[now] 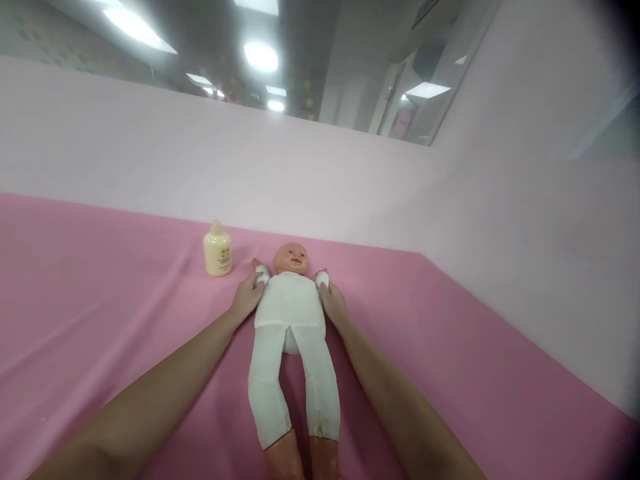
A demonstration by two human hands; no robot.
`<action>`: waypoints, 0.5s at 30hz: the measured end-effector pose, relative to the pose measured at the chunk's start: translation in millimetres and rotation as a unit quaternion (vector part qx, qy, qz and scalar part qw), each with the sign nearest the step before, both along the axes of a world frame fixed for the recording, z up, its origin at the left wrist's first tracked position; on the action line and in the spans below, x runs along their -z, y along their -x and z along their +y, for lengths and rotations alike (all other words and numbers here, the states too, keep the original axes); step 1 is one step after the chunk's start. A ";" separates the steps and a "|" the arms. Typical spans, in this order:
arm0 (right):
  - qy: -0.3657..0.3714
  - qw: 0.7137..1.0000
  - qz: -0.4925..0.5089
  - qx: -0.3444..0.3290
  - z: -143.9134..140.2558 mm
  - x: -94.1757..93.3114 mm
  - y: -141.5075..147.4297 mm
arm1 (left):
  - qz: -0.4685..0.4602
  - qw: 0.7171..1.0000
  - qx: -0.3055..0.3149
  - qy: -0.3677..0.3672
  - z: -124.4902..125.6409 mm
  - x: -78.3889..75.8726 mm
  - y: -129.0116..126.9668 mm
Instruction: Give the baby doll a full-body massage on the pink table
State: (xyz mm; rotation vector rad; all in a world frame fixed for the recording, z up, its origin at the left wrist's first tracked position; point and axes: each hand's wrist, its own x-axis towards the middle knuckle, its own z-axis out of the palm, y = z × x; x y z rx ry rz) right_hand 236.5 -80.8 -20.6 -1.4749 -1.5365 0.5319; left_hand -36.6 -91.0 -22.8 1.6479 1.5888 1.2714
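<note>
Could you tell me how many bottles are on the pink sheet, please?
1. The bottle stands upright beside the doll's head, just beyond the left hand. None shows near the right hand.

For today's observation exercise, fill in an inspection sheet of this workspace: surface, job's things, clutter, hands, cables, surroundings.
Surface: pink sheet, lightly wrinkled.
Job's things: baby doll in white suit, lying face up, feet toward the camera.
Clutter: cream lotion bottle, upright, beside the doll's head.
Hands: left hand and right hand each grip one of the doll's upper arms.
Cables: nothing seen.
Surroundings: pale pink wall behind and to the right; ceiling lights above.
</note>
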 end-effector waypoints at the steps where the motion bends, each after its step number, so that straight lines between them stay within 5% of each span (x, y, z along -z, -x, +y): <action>1: 0.023 0.999 -0.014 0.021 -1.3 -2.0 1.7 | 0.002 1.000 -0.001 -0.002 0.8 0.9 0.5; 8: 0.044 0.999 0.003 0.022 -8.1 -12.3 7.7 | -0.002 1.000 -0.013 0.016 2.3 2.6 3.3; 15: 0.040 0.993 0.108 -0.009 -4.8 -11.4 5.3 | -0.124 0.992 -0.013 0.004 9.2 9.5 7.0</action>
